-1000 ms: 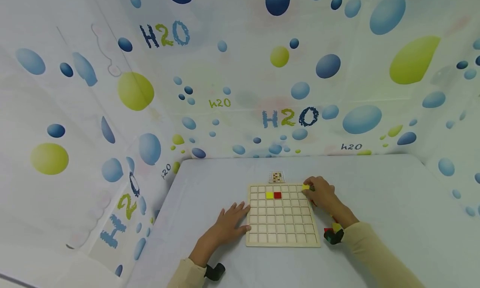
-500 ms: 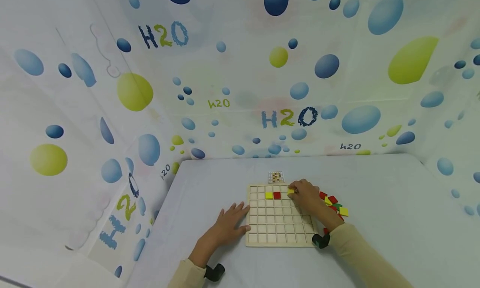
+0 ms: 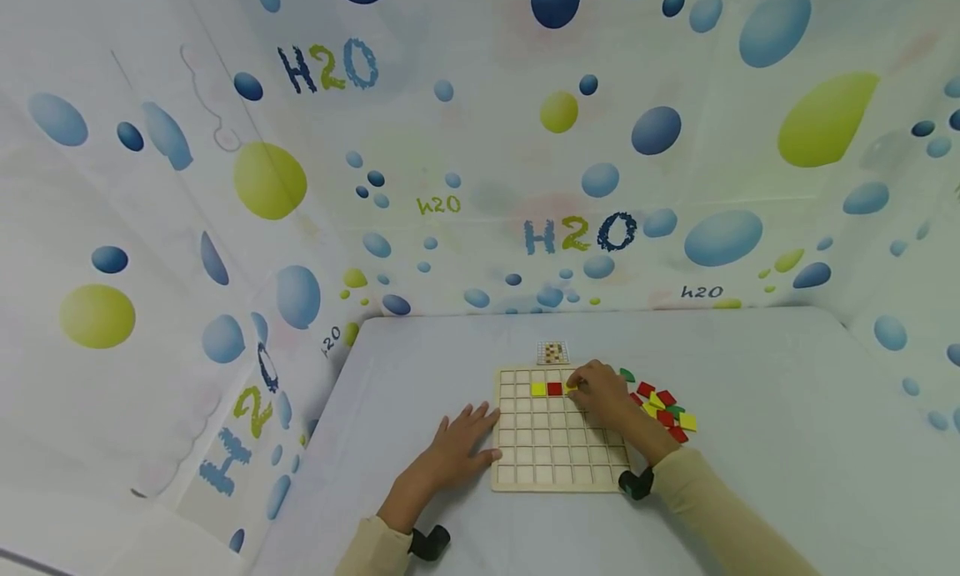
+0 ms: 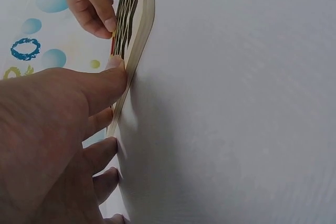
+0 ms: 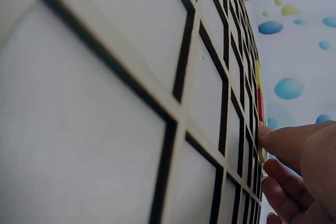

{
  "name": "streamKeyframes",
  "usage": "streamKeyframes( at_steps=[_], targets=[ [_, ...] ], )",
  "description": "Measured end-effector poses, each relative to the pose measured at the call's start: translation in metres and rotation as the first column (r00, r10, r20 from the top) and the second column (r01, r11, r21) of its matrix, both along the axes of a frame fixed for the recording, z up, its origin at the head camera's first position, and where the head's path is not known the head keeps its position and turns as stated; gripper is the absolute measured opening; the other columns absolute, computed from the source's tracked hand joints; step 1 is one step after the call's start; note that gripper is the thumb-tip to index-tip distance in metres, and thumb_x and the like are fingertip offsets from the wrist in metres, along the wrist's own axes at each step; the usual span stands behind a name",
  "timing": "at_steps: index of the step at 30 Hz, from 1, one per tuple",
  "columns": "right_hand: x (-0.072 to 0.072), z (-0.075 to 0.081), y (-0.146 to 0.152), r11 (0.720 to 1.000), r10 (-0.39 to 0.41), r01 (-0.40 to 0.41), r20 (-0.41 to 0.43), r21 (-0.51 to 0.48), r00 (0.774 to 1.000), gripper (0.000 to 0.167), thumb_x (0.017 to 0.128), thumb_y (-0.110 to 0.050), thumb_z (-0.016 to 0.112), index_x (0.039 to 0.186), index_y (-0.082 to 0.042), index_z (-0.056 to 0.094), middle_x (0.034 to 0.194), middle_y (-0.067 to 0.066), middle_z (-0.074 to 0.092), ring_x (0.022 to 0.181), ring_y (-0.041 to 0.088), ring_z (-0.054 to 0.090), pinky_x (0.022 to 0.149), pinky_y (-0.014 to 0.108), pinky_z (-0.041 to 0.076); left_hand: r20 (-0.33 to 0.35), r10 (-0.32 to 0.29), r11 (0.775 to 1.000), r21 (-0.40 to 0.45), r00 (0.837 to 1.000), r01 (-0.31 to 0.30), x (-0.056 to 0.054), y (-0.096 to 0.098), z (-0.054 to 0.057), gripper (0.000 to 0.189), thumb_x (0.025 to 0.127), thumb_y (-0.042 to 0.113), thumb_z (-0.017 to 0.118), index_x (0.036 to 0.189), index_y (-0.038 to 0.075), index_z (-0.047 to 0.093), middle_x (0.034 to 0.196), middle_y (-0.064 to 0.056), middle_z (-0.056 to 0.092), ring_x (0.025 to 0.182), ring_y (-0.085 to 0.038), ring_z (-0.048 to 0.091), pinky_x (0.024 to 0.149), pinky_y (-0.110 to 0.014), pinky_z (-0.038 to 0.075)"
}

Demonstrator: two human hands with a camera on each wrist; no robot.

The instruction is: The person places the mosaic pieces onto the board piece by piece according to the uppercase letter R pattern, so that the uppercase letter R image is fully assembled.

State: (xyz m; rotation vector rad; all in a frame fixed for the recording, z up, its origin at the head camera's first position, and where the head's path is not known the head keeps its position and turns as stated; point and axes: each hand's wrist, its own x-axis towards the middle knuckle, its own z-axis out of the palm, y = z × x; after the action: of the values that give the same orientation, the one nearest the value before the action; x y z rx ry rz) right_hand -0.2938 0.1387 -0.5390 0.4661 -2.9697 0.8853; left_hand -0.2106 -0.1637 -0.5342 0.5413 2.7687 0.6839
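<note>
A wooden grid board (image 3: 551, 455) lies on the white table. In its second row from the top sit a yellow tile (image 3: 538, 389) and, right beside it, a red tile (image 3: 554, 388). My right hand (image 3: 603, 394) pinches another yellow tile (image 3: 571, 386) at the square just right of the red one; thumb and fingers partly cover it. Also in the right wrist view, that pinched tile (image 5: 261, 154) is low at the grid. With fingers spread, my left hand (image 3: 455, 451) rests at the board's left edge, its thumb (image 4: 116, 66) touching the rim in the left wrist view.
Right of the board is a loose heap of red, yellow and green tiles (image 3: 665, 418), partly behind the right forearm. A green piece (image 3: 627, 376) lies apart near the board's corner. A small printed pattern card (image 3: 553, 353) lies beyond the top edge.
My right hand has carried the yellow tile leftward from the board's upper right corner to beside the red tile. The heap of tiles has come into sight. My left hand has stayed still.
</note>
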Motion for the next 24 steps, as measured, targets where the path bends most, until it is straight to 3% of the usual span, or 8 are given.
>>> streamKeyframes(
  at_steps=[6,10,15,20,24],
  targets=[
    [0.002,0.001,0.004,0.999,0.037,-0.037,-0.034,-0.012,0.999,0.006,0.098,-0.015,0.076,0.103,-0.012,0.075,0.112,0.009,0.068,0.103,0.033,0.061,0.084,0.053,0.05,-0.004,-0.004,1.0,0.006,1.0,0.004,0.002,0.0,0.004,0.07,0.105,0.044,0.064,0.164,0.015,0.04,0.172,-0.015,0.031,0.16,-0.043,0.024,0.125,-0.072,0.014],
    [0.003,0.006,0.011,0.998,0.038,-0.038,0.003,-0.053,0.999,0.011,0.1,-0.014,0.074,0.111,-0.01,0.075,0.116,0.011,0.067,0.108,0.034,0.062,0.089,0.055,0.049,-0.004,-0.008,1.0,0.007,1.0,0.008,0.003,0.0,0.004,0.069,0.105,0.043,0.064,0.164,0.014,0.04,0.172,-0.015,0.031,0.16,-0.043,0.024,0.124,-0.072,0.015],
    [-0.006,0.01,0.036,0.996,-0.069,0.071,0.047,-0.048,0.996,0.028,0.101,-0.017,0.07,0.126,-0.004,0.068,0.128,0.023,0.062,0.118,0.042,0.061,0.094,0.066,0.044,0.0,-0.008,1.0,0.004,1.0,0.008,0.002,0.0,0.003,0.068,0.106,0.04,0.064,0.164,0.014,0.04,0.172,-0.015,0.031,0.16,-0.044,0.023,0.124,-0.073,0.014],
    [-0.018,0.012,0.07,0.981,-0.192,0.19,0.127,0.028,0.973,0.05,0.099,-0.019,0.07,0.142,0.001,0.052,0.138,0.034,0.05,0.124,0.05,0.053,0.095,0.071,0.042,-0.001,-0.006,1.0,0.004,1.0,0.006,0.001,0.0,0.001,0.069,0.105,0.041,0.065,0.164,0.014,0.04,0.172,-0.015,0.032,0.16,-0.044,0.024,0.124,-0.073,0.014],
    [-0.021,0.009,0.091,0.982,-0.189,0.186,0.181,0.034,0.965,0.041,0.101,-0.019,0.068,0.135,0.001,0.057,0.13,0.029,0.055,0.118,0.045,0.056,0.092,0.067,0.042,-0.01,-0.012,1.0,-0.006,1.0,0.012,0.0,0.0,-0.002,0.07,0.105,0.044,0.063,0.164,0.014,0.04,0.172,-0.015,0.032,0.16,-0.044,0.024,0.124,-0.073,0.015]
  ],
)
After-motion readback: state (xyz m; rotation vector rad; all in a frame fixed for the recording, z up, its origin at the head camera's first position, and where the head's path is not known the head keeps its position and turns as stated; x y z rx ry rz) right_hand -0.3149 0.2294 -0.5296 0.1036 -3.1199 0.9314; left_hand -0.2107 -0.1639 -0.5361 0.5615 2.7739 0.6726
